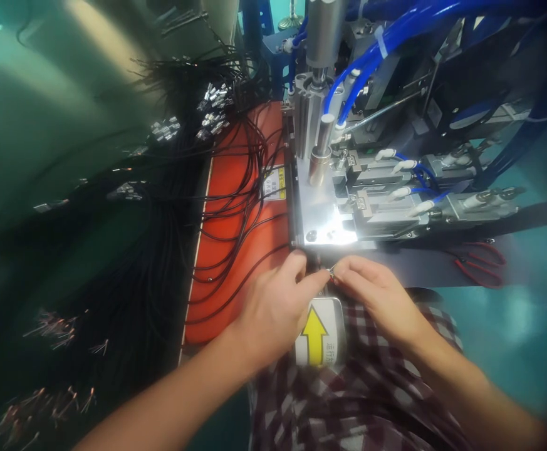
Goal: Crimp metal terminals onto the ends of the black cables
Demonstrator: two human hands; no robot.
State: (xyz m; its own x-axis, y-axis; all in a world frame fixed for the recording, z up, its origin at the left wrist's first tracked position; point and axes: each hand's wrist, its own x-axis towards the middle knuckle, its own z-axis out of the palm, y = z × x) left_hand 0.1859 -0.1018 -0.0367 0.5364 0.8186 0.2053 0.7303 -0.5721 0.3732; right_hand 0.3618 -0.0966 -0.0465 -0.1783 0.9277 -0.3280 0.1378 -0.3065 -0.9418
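Observation:
My left hand [276, 300] and my right hand [376, 291] meet just below the front edge of a metal machine plate [322, 225]. Both are pinched together on a small metal connector [332, 272] at the end of a thin black wire. The fingertips touch each other around the part. Most of the connector is hidden by the fingers. Under the hands sits a white label with a yellow arrow [317, 332], pointing toward the machine.
An orange mat [235, 213] at the left carries looping black wires. A heap of black wires with metal terminals [160, 131] lies further left. The machine has blue air hoses [395, 37] and a cylinder [320, 156]. Red-handled cutters [477, 263] rest at the right.

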